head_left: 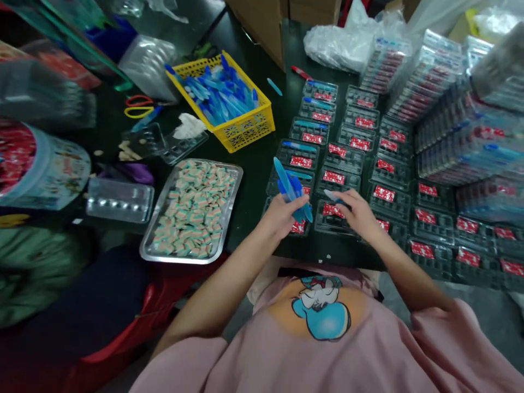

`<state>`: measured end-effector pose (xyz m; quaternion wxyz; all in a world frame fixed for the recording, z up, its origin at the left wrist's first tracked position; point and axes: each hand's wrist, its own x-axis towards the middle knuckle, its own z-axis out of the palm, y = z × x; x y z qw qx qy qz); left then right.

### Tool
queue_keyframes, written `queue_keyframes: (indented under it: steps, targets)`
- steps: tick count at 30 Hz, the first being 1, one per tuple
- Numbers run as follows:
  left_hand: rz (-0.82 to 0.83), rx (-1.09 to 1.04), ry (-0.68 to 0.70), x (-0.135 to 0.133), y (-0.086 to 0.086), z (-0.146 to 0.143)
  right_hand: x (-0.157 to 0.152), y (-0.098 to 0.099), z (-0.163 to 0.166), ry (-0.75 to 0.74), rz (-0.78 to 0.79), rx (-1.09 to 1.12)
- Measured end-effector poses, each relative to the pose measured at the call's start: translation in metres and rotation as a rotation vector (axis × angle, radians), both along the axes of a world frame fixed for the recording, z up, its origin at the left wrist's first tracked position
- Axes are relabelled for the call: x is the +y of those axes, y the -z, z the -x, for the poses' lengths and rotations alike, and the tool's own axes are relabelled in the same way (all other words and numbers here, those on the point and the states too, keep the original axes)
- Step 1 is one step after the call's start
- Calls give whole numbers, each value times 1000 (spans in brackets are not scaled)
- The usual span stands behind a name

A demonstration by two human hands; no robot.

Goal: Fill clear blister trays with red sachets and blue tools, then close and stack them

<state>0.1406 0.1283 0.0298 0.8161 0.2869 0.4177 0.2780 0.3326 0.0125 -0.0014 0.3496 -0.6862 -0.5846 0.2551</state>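
Observation:
My left hand (pixel 282 217) is closed round a bunch of blue pens (pixel 291 188), held above the nearest trays of the left column. Over a clear plastic tray (pixel 333 222) with a red packet (pixel 333 210) in it, my right hand (pixel 355 212) pinches a blue pen with a pale tip (pixel 331 195); my fingers hide part of it. Several trays in the left column hold a blue pen (pixel 301 146) above a red packet (pixel 301 161). The trays further right (pixel 383 192) show red packets.
Many more pens fill a yellow basket (pixel 245 131) at the back. A metal tray (pixel 143 252) of small striped pieces lies left of my arm. Tall stacks of packed trays (pixel 426 71) stand at the right. Scissors (pixel 140 106) and a tub (pixel 67 169) are at the left.

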Motion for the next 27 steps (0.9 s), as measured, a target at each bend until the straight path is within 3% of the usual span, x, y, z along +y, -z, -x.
queue_keyframes:
  steps: [3, 6, 12, 19, 23, 27]
  targets:
    - [-60, 8, 24, 15, -3, -16, -24, 10, -31, 56, 62, -123]
    - [-115, 24, 56, 29, -1, -30, -39, 21, -36, 13, 89, -141]
    - [-246, 55, 48, 53, 5, -47, -30, 29, -36, 73, 14, -245]
    - [-260, 87, 29, 64, 0, -45, -45, 27, 3, -310, 140, -387]
    - [-268, 92, 32, 59, 5, -44, -54, 45, 17, -263, 173, -516]
    - [-275, 97, 62, 53, 8, -46, -57, 53, 14, -197, 109, -433]
